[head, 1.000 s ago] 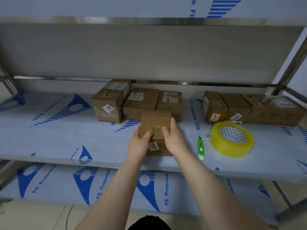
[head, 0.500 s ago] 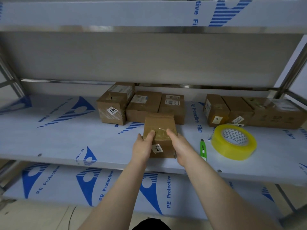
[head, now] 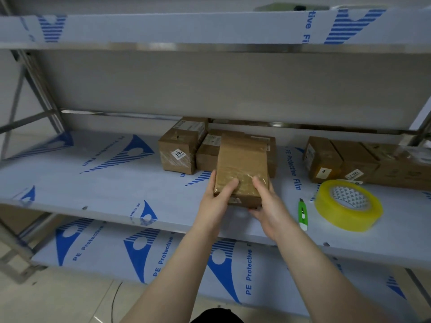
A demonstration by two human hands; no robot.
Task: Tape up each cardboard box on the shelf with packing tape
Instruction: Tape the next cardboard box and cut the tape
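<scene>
Centre frame: taped box [head: 241, 169] now tipped up off shelf [head: 116, 194], flat before. Left hand [head: 217, 201], right hand [head: 268, 206] both grasp it. Sealing likely done.

Brown box [head: 241, 166], yellow tape roll [head: 347, 206], green cutter [head: 302, 214].

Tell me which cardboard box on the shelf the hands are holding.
The front box, gripped at its near end by the left hand and right hand. The left cluster and right row sit untouched farther back.
</scene>
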